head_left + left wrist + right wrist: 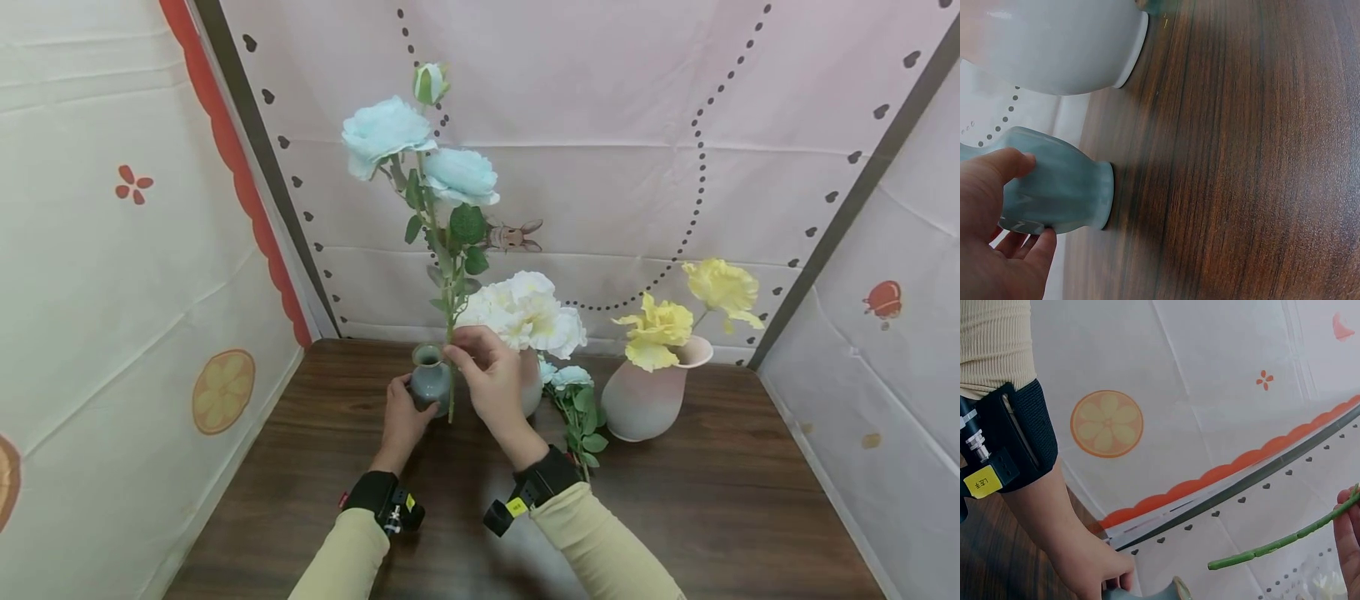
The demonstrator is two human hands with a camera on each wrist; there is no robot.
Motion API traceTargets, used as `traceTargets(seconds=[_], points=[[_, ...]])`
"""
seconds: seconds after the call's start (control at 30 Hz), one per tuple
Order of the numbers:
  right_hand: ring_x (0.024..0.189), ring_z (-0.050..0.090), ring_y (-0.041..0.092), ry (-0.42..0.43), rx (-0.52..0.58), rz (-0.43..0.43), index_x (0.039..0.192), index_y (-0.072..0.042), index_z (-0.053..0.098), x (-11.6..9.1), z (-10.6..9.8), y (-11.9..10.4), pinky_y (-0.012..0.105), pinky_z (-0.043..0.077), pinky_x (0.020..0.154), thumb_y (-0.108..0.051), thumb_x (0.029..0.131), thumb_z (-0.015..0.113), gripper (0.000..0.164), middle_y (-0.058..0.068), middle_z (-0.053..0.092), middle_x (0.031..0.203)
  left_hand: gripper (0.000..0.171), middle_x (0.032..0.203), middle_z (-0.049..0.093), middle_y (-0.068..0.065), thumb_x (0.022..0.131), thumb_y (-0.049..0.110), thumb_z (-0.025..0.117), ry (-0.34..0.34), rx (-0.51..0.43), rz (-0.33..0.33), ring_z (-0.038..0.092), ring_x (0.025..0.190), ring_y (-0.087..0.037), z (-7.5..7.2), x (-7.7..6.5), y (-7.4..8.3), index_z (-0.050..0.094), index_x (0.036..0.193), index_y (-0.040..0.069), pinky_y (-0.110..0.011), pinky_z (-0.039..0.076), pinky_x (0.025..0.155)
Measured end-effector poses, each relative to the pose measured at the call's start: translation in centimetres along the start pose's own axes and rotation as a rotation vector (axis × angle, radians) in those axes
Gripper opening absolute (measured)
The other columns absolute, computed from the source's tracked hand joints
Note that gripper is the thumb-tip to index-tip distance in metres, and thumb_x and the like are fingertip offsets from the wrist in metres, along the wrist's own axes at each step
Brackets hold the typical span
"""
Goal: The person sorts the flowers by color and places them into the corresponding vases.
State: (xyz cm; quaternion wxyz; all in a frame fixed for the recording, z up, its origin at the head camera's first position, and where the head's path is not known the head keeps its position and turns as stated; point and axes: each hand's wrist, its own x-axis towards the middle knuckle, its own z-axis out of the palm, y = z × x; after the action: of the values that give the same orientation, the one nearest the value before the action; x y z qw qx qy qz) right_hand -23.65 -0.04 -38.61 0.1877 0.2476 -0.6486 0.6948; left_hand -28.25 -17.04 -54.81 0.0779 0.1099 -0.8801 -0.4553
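My left hand (402, 425) grips the side of a small blue-green vase (429, 385). In the left wrist view, thumb and fingers lie around the body of this vase (1054, 181), its foot by the tabletop. Just to the right, my right hand (497, 390) pinches the stem of a tall artificial flower spray (431, 208) with pale blue blooms and green leaves. That spray stands upright, its bare lower end beside the vase. From the right wrist, the cut green stem (1279, 542) sticks out past the fingers, apart from the vase mouth (1180, 589).
White flowers (525, 315) fill a pinkish vase (530, 383) behind my right hand. Another pale blue spray (581, 412) lies on the dark wooden table (675, 517). Farther right, a pink-and-grey vase (647, 402) holds yellow flowers (660, 329). Patterned cloth walls (585, 192) enclose the table.
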Motion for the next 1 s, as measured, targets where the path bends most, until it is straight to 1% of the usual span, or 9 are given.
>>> traceTargets(seconds=[0.27, 0.43, 0.5, 0.6, 0.7, 0.83, 0.9, 1.0], points=[[0.092, 0.072, 0.033, -0.030, -0.001, 0.015, 0.104, 0.002, 0.068, 0.2, 1.6, 0.5, 0.022, 0.058, 0.078, -0.006, 0.091, 0.070, 0.016, 0.021, 0.073, 0.099, 0.074, 0.148, 0.034, -0.026, 0.087, 0.012, 0.075, 0.002, 0.007, 0.001, 0.040, 0.139, -0.043, 0.1, -0.1, 0.1, 0.029, 0.144, -0.001, -0.053, 0.039, 0.115], [0.094, 0.072, 0.035, -0.054, -0.063, 0.006, 0.103, 0.004, 0.068, 0.8, 2.6, 1.0, 0.028, 0.059, 0.082, -0.003, 0.091, 0.069, 0.015, 0.022, 0.073, 0.101, 0.073, 0.147, 0.035, -0.026, 0.087, 0.013, 0.075, 0.019, 0.003, 0.014, 0.042, 0.137, -0.042, 0.2, 0.0, -0.2, 0.030, 0.143, -0.001, -0.053, 0.041, 0.114], [0.094, 0.072, 0.036, -0.065, -0.086, 0.002, 0.103, 0.006, 0.067, 1.0, 2.9, 0.8, 0.030, 0.059, 0.081, -0.002, 0.091, 0.068, 0.014, 0.023, 0.073, 0.100, 0.073, 0.146, 0.036, -0.026, 0.087, 0.014, 0.076, 0.023, 0.003, 0.019, 0.044, 0.136, -0.042, 0.2, 0.1, -0.3, 0.030, 0.142, -0.002, -0.053, 0.042, 0.112], [0.093, 0.072, 0.035, -0.064, -0.106, -0.003, 0.103, 0.006, 0.066, 1.3, 3.1, -0.2, 0.026, 0.058, 0.080, -0.001, 0.092, 0.067, 0.013, 0.023, 0.073, 0.099, 0.073, 0.145, 0.036, -0.025, 0.088, 0.015, 0.075, 0.020, 0.001, 0.026, 0.045, 0.134, -0.041, 0.2, 0.0, -0.3, 0.030, 0.142, -0.002, -0.053, 0.043, 0.111], [0.092, 0.073, 0.030, -0.062, -0.118, -0.009, 0.104, 0.002, 0.067, 1.7, 3.4, 0.4, 0.024, 0.058, 0.080, -0.006, 0.093, 0.067, 0.013, 0.019, 0.074, 0.099, 0.072, 0.145, 0.036, -0.025, 0.088, 0.015, 0.075, 0.014, -0.006, 0.028, 0.045, 0.134, -0.041, 0.2, 0.0, -0.4, 0.030, 0.143, -0.001, -0.052, 0.043, 0.111], [0.091, 0.074, 0.022, -0.059, -0.154, -0.027, 0.105, -0.005, 0.067, 2.5, 3.7, 2.4, 0.025, 0.060, 0.082, -0.015, 0.094, 0.069, 0.015, 0.012, 0.075, 0.100, 0.071, 0.145, 0.036, -0.024, 0.089, 0.016, 0.074, 0.014, -0.004, 0.025, 0.044, 0.136, -0.040, 0.1, 0.0, -0.4, 0.030, 0.142, 0.000, -0.052, 0.043, 0.112], [0.091, 0.074, 0.022, -0.055, -0.167, -0.036, 0.105, -0.004, 0.067, 2.8, 3.9, 2.5, 0.026, 0.060, 0.082, -0.014, 0.094, 0.069, 0.015, 0.012, 0.076, 0.100, 0.071, 0.145, 0.036, -0.025, 0.089, 0.015, 0.074, 0.014, 0.004, 0.025, 0.044, 0.136, -0.041, 0.1, 0.0, -0.4, 0.030, 0.143, 0.000, -0.053, 0.043, 0.112], [0.092, 0.074, 0.021, -0.046, -0.191, -0.038, 0.105, -0.004, 0.067, 3.3, 4.1, 2.7, 0.024, 0.060, 0.082, -0.013, 0.093, 0.069, 0.015, 0.012, 0.076, 0.101, 0.072, 0.145, 0.035, -0.025, 0.089, 0.015, 0.074, 0.008, 0.011, 0.022, 0.045, 0.134, -0.042, 0.0, -0.2, -0.1, 0.029, 0.143, 0.000, -0.053, 0.045, 0.109]])
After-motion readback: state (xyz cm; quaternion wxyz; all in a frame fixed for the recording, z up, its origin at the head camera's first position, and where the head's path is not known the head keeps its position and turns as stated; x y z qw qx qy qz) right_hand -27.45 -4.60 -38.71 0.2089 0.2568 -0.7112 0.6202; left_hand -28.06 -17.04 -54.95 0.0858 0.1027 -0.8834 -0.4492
